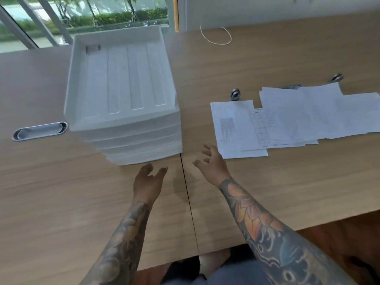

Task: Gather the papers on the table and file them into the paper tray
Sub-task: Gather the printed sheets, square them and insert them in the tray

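Observation:
A white stacked paper tray (121, 120) with several tiers stands on the wooden table, left of centre; its top tier holds nothing. Several loose white papers (296, 120) lie overlapping on the table to the right, some printed with tables and text. My left hand (149, 182) hovers just in front of the tray's lower front edge, fingers apart, holding nothing. My right hand (211, 163) is spread open above the table, just left of the nearest sheet's lower corner, not touching it.
Two metal binder clips (235, 94) (336, 77) lie behind the papers. A white cord loop (216, 36) rests far back. A grey cable grommet (40, 130) sits in the table at left. A seam (188, 202) runs between my hands. The table's front edge is near right.

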